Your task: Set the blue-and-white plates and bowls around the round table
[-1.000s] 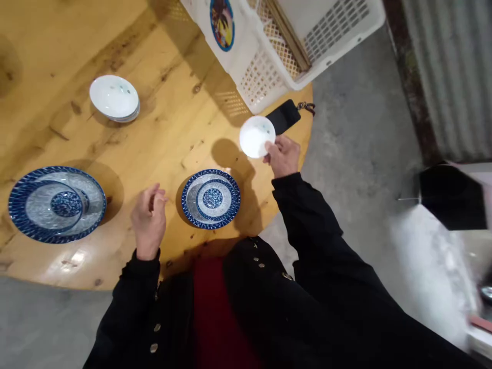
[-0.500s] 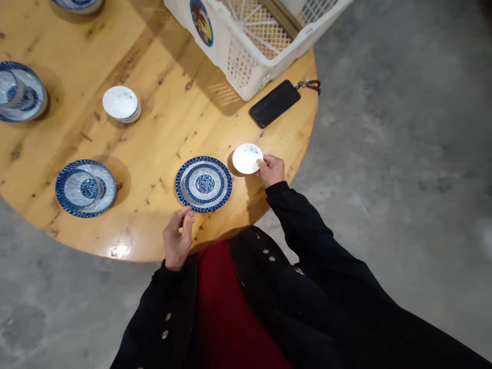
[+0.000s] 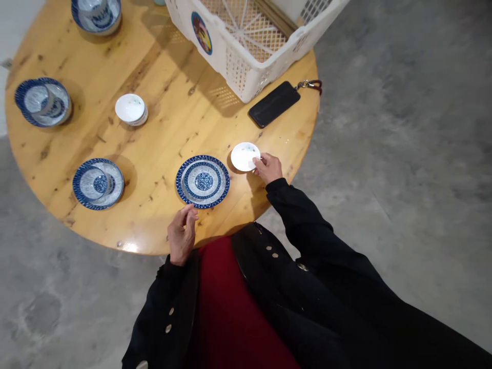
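Observation:
A small white dish (image 3: 244,156) with a faint printed pattern is pinched at its right rim by my right hand (image 3: 269,167), thumb on top. It is just right of a blue-and-white patterned plate (image 3: 203,182) that lies flat near the table's front edge. By that plate's lower left rim is my left hand (image 3: 181,233), its fingers loosely curled and apart with nothing visible in them. Whether its fingertips touch the rim I cannot tell.
On the round wooden table (image 3: 165,138) are a stack of white bowls (image 3: 131,109) and several blue-and-white settings with cups, the nearest a bowl (image 3: 115,174). A black phone (image 3: 274,104) lies beside a white plastic crate (image 3: 246,77). The table's curved edge runs close to me.
The view has shifted, bringing more of the table's left side into sight. Both hands keep nearly the same places, with the dish still in my right hand.

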A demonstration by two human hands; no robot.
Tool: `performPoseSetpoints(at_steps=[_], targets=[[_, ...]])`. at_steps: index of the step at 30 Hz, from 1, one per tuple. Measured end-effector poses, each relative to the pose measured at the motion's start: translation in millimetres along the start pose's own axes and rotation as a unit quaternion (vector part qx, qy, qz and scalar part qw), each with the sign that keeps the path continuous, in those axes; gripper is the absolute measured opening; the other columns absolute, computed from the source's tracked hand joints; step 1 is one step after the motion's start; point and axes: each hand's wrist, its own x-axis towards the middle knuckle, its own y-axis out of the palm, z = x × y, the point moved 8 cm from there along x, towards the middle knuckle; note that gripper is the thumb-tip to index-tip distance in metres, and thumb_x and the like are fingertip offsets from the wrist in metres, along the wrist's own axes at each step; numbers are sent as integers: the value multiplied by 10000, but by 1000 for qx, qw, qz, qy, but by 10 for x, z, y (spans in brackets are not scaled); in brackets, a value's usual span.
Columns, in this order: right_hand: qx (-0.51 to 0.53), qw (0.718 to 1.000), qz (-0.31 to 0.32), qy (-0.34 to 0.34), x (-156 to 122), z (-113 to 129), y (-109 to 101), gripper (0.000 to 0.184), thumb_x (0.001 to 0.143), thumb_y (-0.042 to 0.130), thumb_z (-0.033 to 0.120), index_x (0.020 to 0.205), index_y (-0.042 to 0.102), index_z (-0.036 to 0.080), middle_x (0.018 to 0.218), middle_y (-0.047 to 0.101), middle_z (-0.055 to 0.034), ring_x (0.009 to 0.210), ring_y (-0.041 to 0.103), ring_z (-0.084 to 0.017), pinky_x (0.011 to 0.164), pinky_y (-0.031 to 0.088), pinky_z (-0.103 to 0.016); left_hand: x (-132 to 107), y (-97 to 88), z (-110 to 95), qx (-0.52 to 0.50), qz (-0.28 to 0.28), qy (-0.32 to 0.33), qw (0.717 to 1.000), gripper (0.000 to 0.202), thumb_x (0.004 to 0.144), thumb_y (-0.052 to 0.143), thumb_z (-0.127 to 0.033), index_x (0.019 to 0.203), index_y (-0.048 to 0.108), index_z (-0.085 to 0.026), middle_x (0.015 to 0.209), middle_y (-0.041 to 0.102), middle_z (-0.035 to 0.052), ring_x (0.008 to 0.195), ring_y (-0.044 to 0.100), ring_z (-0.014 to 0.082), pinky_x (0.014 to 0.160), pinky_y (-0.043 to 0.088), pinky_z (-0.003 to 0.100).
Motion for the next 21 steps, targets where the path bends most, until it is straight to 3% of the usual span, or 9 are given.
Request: performPoseSetpoints(at_steps=[9, 21], targets=[[111, 992, 4, 57, -83, -116, -27, 337, 773, 594, 459, 920, 652, 161, 644, 649, -12, 488, 580, -158, 481, 505, -290, 16, 86, 20, -11, 13, -16, 1000, 440, 938, 524, -514, 1134, 688, -156, 973, 742, 87, 843, 712, 187, 803, 567, 317], [90, 995, 22, 32, -26, -54, 76, 270, 740, 583, 383, 887, 653, 167, 611, 617, -1, 514, 609, -177, 466, 511, -284, 11, 153, 0, -7, 26, -18, 999, 415, 938, 510, -486, 1117, 684, -154, 963, 750, 87, 814, 724, 187, 777, 574, 305]])
